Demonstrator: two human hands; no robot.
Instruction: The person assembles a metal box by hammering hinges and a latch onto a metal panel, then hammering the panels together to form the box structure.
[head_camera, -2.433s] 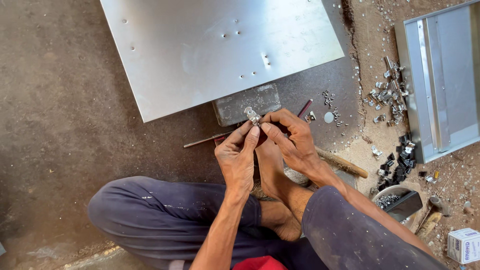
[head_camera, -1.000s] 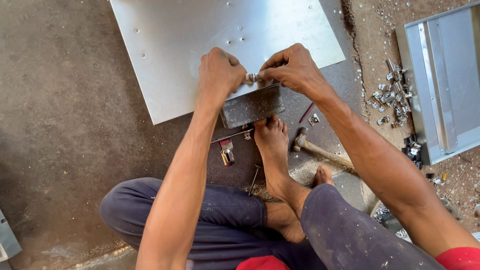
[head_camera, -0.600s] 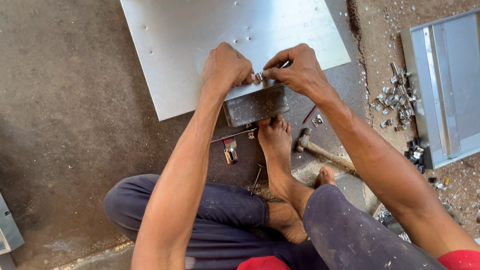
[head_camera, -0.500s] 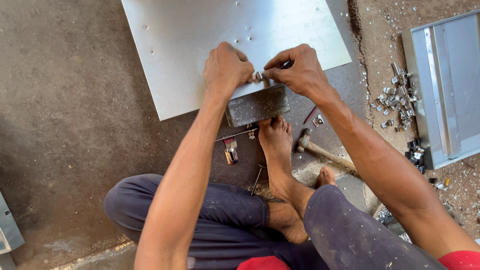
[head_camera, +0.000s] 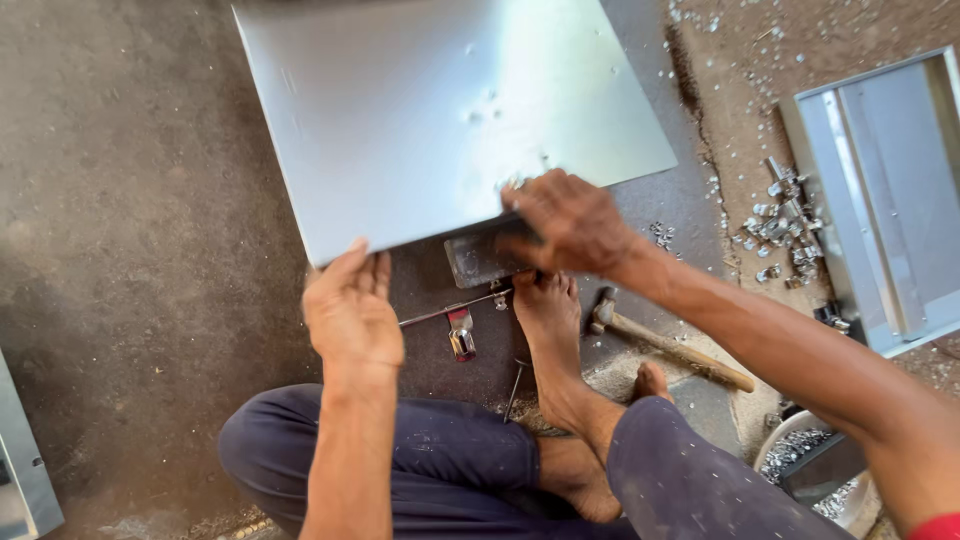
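Two hands meet one flat, pale grey metal sheet (head_camera: 420, 110) lying on the floor (head_camera: 130, 250): the left hand (head_camera: 350, 310) touches its near corner with fingers extended, gripping nothing. Small punched holes dot the sheet. The right hand (head_camera: 570, 222) appears to pinch its near edge above a dark metal block (head_camera: 480, 258); a hammer (head_camera: 665, 340) lies rightward.

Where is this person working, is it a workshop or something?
Probably a small metal workshop, with work done sitting on the floor. A large flat shiny steel sheet lies on the ground, a wooden-handled hammer beside the foot, and small silver metal fittings are scattered in the dust.
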